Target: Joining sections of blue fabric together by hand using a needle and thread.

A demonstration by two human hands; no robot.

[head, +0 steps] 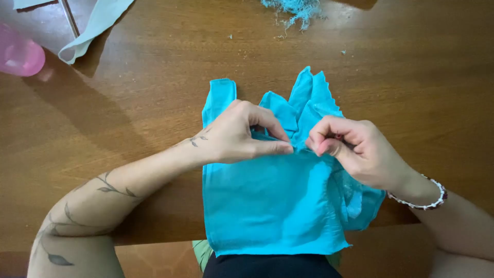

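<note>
A bright turquoise cloth (267, 206) lies on the brown wooden table (411, 77), its lower edge hanging over the near table edge. Its upper part is bunched into folds. My left hand (234, 136) pinches a fold of the cloth between thumb and fingers near the middle. My right hand (355, 149), with a beaded bracelet (429, 198) on the wrist, pinches the cloth right beside it, fingertips almost touching the left ones. Both forearms rest on the table.
A pink plastic object (18, 54) sits at the far left. A pale green fabric strip (95, 25) lies at the top left. A tuft of turquoise threads (296, 10) lies at the far edge, with small scraps near it.
</note>
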